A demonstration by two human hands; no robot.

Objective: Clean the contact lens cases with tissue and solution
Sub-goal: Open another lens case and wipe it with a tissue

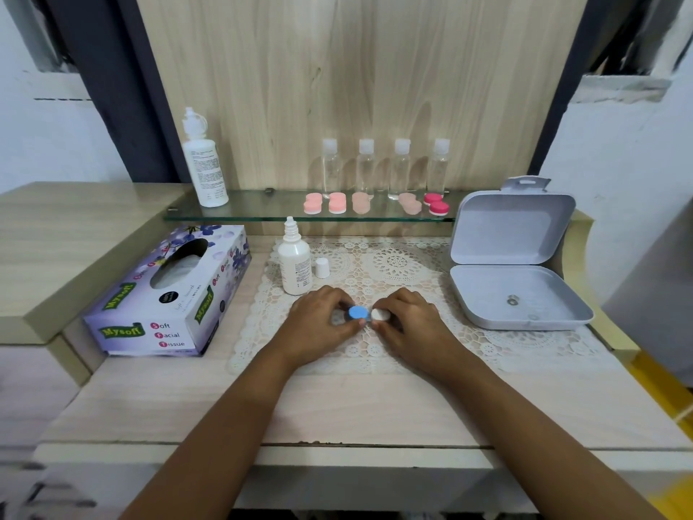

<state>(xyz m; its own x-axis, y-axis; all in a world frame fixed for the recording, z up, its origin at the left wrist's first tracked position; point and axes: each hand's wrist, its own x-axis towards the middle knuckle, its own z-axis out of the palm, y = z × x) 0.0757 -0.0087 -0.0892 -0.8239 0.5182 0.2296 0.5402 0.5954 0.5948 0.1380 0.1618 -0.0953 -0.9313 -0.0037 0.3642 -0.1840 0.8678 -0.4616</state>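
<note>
contact lens case [360, 314] sits mid-table on the lace mat [397, 264], nearer the mat's front edge than its back, held betw both hands. left hand [322, 319] has fingers curled round the blue cap [355, 311] end. right hand [407, 319] pinches the white cap [379, 315] w/ curled fingertips. whether either cap is loose: can't tell.

risks, as i judge them: solution bottle [295, 262] stands uncapped just behind the left hand, its cap [322, 267] beside it. a knuckle bump while twisting could tip it & wet the mat. the case caps are small, smooth discs, so one popping free could roll twd the table's front edge.

materials: case looks like glossy rigid plastic w/ round lids. mat = openwork lace, bumpy, may snag. bottle = white plastic w/ nozzle tip. tissue box [168, 294] at the left edge is printed card, soft tissue in its slot. grey hinged box [517, 294] at the right edge is matte, lid up. table [337, 407] = pale wood-grain.
</note>
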